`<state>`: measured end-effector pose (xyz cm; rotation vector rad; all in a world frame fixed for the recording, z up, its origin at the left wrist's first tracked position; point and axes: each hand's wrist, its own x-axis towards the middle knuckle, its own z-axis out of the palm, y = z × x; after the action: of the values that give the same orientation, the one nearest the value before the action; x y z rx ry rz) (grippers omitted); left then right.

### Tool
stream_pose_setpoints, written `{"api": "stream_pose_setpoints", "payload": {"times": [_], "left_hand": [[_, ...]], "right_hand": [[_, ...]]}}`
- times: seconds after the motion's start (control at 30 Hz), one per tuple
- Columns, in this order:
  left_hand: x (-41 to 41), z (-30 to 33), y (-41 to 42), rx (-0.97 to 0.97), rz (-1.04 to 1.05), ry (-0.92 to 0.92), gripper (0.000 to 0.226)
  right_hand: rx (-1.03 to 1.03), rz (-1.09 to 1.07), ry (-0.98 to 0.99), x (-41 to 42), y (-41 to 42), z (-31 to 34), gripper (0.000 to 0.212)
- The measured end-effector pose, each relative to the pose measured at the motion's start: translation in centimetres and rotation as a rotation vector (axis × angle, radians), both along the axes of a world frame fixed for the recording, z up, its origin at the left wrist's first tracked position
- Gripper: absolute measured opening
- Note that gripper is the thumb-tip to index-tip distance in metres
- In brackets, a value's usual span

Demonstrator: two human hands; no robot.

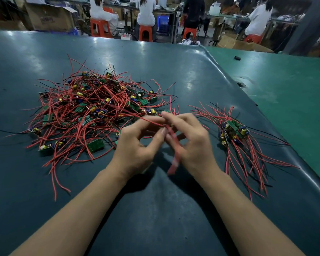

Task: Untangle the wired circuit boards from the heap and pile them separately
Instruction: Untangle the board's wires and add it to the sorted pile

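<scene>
Near the worktop's (155, 209) middle, the left hand (135, 145) and right hand (190, 143) are meeting, fingers curled, each pinching a blurred bundle of red wires (174, 145) running back into the heap. The tangled heap of wired circuit boards (92, 111) is lying left of the hands; the smaller sorted pile (235, 133) is lying toward the worktop's right edge. Seated workers (146, 13) are occupying the background.
</scene>
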<state>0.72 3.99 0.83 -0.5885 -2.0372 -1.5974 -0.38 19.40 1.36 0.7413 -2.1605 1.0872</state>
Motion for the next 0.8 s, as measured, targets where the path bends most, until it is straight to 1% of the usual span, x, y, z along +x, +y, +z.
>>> {"api": "stream_pose_setpoints", "payload": {"times": [0.07,0.1,0.13,0.2,0.23,0.27,0.3,0.37,0.43,0.53,0.63,0.7,0.73,0.8], "left_hand": [[0.0,-0.1,0.2,-0.144,-0.076,0.094,0.045],[0.1,-0.1,0.4,-0.144,-0.090,0.096,0.050],[0.2,0.0,0.5,-0.090,-0.087,0.063,0.049],[0.3,0.1,0.6,0.055,-0.050,-0.030,0.027],[0.4,0.2,0.6,0.101,-0.042,-0.081,0.017],[0.4,0.3,0.6,0.130,-0.051,-0.133,0.015],[0.5,0.4,0.8,0.157,-0.079,-0.186,0.018],[0.6,0.5,1.3,0.209,-0.150,-0.267,0.027],[0.6,0.5,1.5,0.243,-0.214,-0.271,0.037],[0.6,0.4,1.4,0.243,-0.226,-0.212,0.034],[0.3,0.6,1.2,0.259,-0.112,-0.191,0.025],[-0.1,0.8,1.1,0.331,-0.049,-0.219,0.013],[-0.2,0.8,1.0,0.380,-0.052,-0.248,0.009],[-0.3,0.8,0.8,0.436,-0.080,-0.303,0.013]], "right_hand": [[-0.083,-0.068,0.024,0.0,0.5,0.1,0.032],[-0.176,-0.073,-0.022,0.2,0.4,0.3,0.028],[-0.339,-0.044,-0.122,0.3,0.1,0.6,0.025],[-0.747,0.106,-0.352,0.4,-0.3,1.6,0.019],[-0.910,0.197,-0.450,0.5,-0.1,2.1,0.016],[-1.024,0.283,-0.548,0.6,0.1,2.6,0.013],[-1.092,0.367,-0.646,0.8,0.3,2.9,0.009],[-1.107,0.471,-0.821,1.4,0.0,3.1,0.007],[-1.058,0.493,-0.921,1.8,-0.9,2.6,0.005],[-1.026,0.444,-0.947,1.7,-2.0,2.0,0.004],[-1.042,0.376,-0.904,1.3,-2.0,1.7,0.008],[-1.059,0.367,-0.904,1.2,-1.7,1.5,0.013],[-1.066,0.385,-0.919,1.2,-1.7,1.5,0.015],[-1.052,0.392,-0.954,1.2,-1.7,1.6,0.020]]}}
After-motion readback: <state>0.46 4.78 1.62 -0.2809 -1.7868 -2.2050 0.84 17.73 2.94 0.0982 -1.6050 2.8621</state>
